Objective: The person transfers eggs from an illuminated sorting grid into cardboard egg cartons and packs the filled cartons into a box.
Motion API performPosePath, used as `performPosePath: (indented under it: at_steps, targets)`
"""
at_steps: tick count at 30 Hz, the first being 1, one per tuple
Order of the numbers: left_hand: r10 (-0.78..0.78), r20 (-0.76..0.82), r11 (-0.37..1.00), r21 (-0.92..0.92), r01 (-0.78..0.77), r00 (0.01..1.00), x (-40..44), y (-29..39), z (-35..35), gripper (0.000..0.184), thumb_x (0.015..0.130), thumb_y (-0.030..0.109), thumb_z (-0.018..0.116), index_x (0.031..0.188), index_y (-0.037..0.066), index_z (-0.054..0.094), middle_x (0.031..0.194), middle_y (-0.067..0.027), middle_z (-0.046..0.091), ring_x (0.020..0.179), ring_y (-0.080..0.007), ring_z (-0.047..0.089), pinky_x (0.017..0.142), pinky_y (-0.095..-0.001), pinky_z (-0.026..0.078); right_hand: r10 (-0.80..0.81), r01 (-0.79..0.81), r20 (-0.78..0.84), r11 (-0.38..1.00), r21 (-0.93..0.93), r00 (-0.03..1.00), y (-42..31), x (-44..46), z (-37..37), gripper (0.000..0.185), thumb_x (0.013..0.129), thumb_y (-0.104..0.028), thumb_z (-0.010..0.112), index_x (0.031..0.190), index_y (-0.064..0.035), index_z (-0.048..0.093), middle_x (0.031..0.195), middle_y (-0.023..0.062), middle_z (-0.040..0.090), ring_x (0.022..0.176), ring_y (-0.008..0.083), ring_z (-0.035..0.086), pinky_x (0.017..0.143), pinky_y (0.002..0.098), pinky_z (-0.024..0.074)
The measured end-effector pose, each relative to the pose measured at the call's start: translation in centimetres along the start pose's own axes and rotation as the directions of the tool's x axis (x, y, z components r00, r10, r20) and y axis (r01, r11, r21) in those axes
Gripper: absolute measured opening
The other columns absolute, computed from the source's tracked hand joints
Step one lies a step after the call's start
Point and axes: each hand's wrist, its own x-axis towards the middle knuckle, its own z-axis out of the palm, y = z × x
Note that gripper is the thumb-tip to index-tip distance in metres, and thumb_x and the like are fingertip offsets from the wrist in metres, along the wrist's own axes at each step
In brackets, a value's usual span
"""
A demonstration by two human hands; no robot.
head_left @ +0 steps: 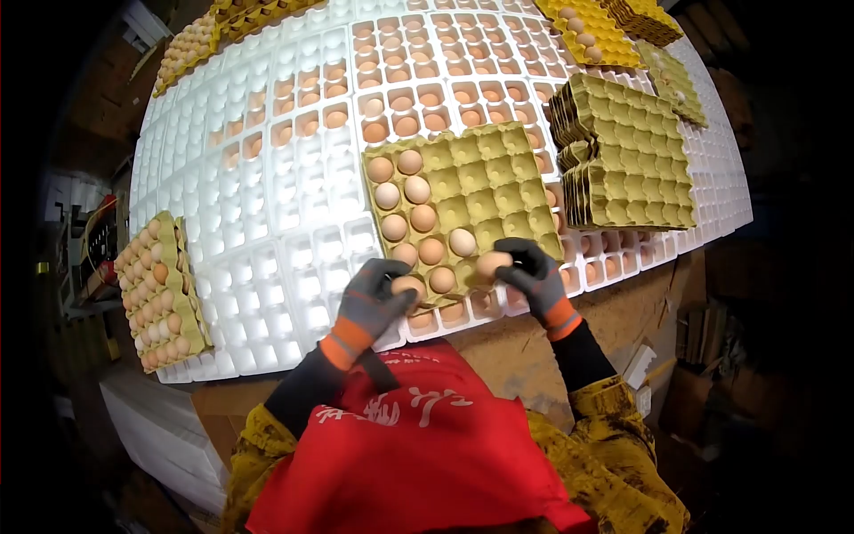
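Egg (490,265) in R hand (534,278), axis sideways (prob.)

The yellow-green tray (498,169), square with moulded cups, lies flat and slightly turned, pale brown eggs (423,217) seated mostly along its left side. The left grip (374,298) holds a first egg (410,285) at the near-left corner, the right grip (534,274) a second egg (492,263) near the front edge; whether either touches its cup is hard to tell.
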Motion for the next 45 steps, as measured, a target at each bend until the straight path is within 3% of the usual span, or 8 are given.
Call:
performPosePath:
  at_steps: [4,8,13,16,24,29,34,45]
  targets:
    - [-0.208,0.141,0.839,-0.483,0.251,0.968,0.9,-0.4,-1.3,0.025,0.09,0.012,0.061,0.113,0.003,0.062,0.095,-0.0062,0.06,0.09,-0.0166,0.061,0.08,-0.03,0.051,0.033,-0.023,-0.049,0.98,0.199,0.998,-0.9,1.2,0.1,0.033,0.09,-0.011,0.065,0.121,-0.0021,0.061,0.117,0.008,0.06,0.103,0.024,0.065,0.088,0.0355,0.0557]
    - [0.335,0.324,0.45,0.77,-0.453,0.884,1.7,1.7,5.0,0.03,0.084,0.022,0.07,0.109,0.007,0.062,0.108,-0.0104,0.06,0.102,-0.0266,0.061,0.078,-0.0384,0.053,-0.399,0.371,0.281,0.169,-0.913,0.873,-2.0,3.9,3.8,0.051,0.077,-0.019,0.078,0.125,-0.0125,0.062,0.118,0.0162,0.06,0.103,0.0354,0.061,0.089,0.0437,0.0522]
    - [0.211,0.269,0.735,0.591,-0.334,0.94,3.0,1.8,4.0,0.035,0.08,0.02,0.072,0.11,0.007,0.062,0.106,-0.0117,0.061,0.101,-0.0335,0.063,0.082,-0.0425,0.053,-0.363,0.352,0.155,0.575,-0.738,0.919,-1.4,4.3,2.5,0.049,0.081,-0.013,0.072,0.129,-0.0093,0.059,0.107,0.011,0.063,0.089,0.0287,0.065,0.079,0.0392,0.0537]
    - [-0.047,0.204,0.931,-0.347,0.117,0.978,1.7,1.8,-0.9,0.043,0.09,0.016,0.063,0.13,0.003,0.057,0.112,-0.0075,0.065,0.09,-0.018,0.065,0.076,-0.0314,0.055,0.097,-0.122,0.078,0.886,0.447,0.992,-2.5,2.8,0.6,0.052,0.083,-0.005,0.067,0.134,-0.0053,0.056,0.102,0.0072,0.063,0.076,0.0156,0.061,0.07,0.0307,0.0531]
    - [0.185,0.115,0.416,0.891,-0.184,0.976,3.6,1.3,-0.8,0.065,0.076,0.037,0.079,0.132,0.013,0.057,0.132,-0.0172,0.05,0.102,-0.0337,0.062,0.08,-0.0455,0.056,-0.173,0.315,0.289,0.146,-0.938,0.942,-4.2,4.5,8.9,0.036,0.08,-0.031,0.073,0.112,-0.0191,0.064,0.123,0.0153,0.055,0.096,0.0375,0.063,0.078,0.049,0.0541]
    - [0.113,0.075,0.305,0.946,-0.106,0.991,4.7,0.1,0.7,0.042,0.077,0.032,0.078,0.113,0.015,0.063,0.12,-0.0132,0.052,0.09,-0.0313,0.063,0.072,-0.0443,0.057,-0.206,0.322,0.296,0.107,-0.941,0.933,-3.2,5.3,8.7,0.042,0.076,-0.03,0.076,0.115,-0.0202,0.066,0.131,0.0131,0.055,0.097,0.0365,0.064,0.079,0.0453,0.055]
    - [0.246,-0.328,0.917,0.383,-0.11,0.912,2.5,0.8,-7.8,0.052,0.07,0.031,0.087,0.116,0.013,0.069,0.127,-0.0156,0.054,0.111,-0.0345,0.063,0.091,-0.043,0.055,0.138,-0.111,0.063,0.941,-0.318,0.988,-6.4,9.3,6.8,0.041,0.078,-0.021,0.083,0.112,-0.0051,0.067,0.101,0.0049,0.064,0.093,0.0175,0.064,0.079,0.035,0.0535]
    - [0.387,-0.602,0.695,0.689,0.208,0.699,14.7,-9.9,-27.0,0.047,0.078,0.037,0.08,0.117,0.013,0.068,0.139,-0.0154,0.051,0.126,-0.0332,0.054,0.097,-0.0419,0.052,-0.542,0.539,0.352,0.233,-0.809,0.763,-2.5,29.2,30.1,0.032,0.075,-0.025,0.077,0.101,-0.0135,0.063,0.114,0.015,0.062,0.099,0.0363,0.063,0.081,0.0476,0.0533]
